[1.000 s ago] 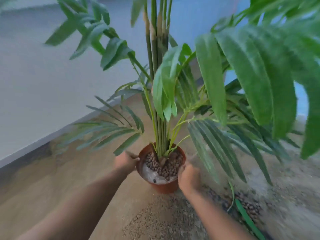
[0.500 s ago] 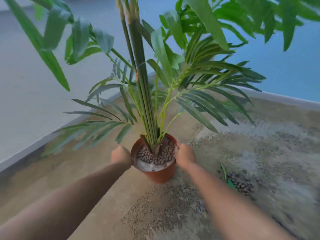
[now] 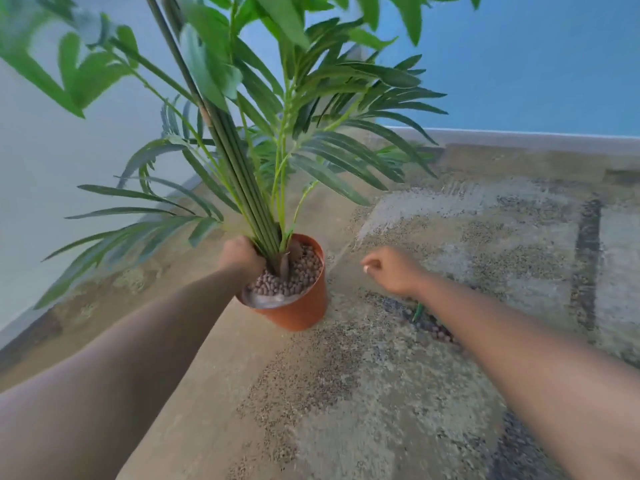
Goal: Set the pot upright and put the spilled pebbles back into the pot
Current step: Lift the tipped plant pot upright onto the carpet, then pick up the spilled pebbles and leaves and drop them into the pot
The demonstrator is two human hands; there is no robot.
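Observation:
A terracotta-coloured pot (image 3: 298, 311) stands nearly upright on the floor, leaning slightly left, with brown pebbles (image 3: 287, 278) on top and a tall green palm plant (image 3: 239, 161) rising from it. My left hand (image 3: 240, 257) grips the pot's left rim at the base of the stems. My right hand (image 3: 391, 270) hovers to the right of the pot, off it, fingers loosely curled with nothing visibly in them. Spilled pebbles (image 3: 434, 329) lie in a dark patch on the rug under my right forearm, partly hidden by it.
A speckled grey-brown rug (image 3: 467, 244) covers the floor to the right; bare tan floor (image 3: 166, 393) lies left. A small green stem piece (image 3: 418, 311) lies among the spilled pebbles. White and blue walls with a skirting board (image 3: 519, 136) close the corner behind.
My right hand has let go of the pot's right side and moved right, away from it. My left hand still holds the rim. The plant's stems have swung toward the left.

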